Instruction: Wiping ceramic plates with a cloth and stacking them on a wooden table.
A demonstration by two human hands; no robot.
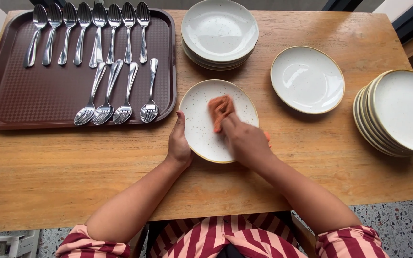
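Centre frame: your left hand (179, 143) grips the plate (201, 119) rim, steadying it; your right hand (245, 141) clenches an orange cloth (220, 109), pressing it on the plate's face.

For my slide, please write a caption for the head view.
Left hand steadies a speckled plate while right hand presses an orange cloth on it.

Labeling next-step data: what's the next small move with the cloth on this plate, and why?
Probably sweep the orange cloth toward the plate's left side. The right hand presses it on the upper middle, while the left hand steadies the rim; the left part lies uncovered.
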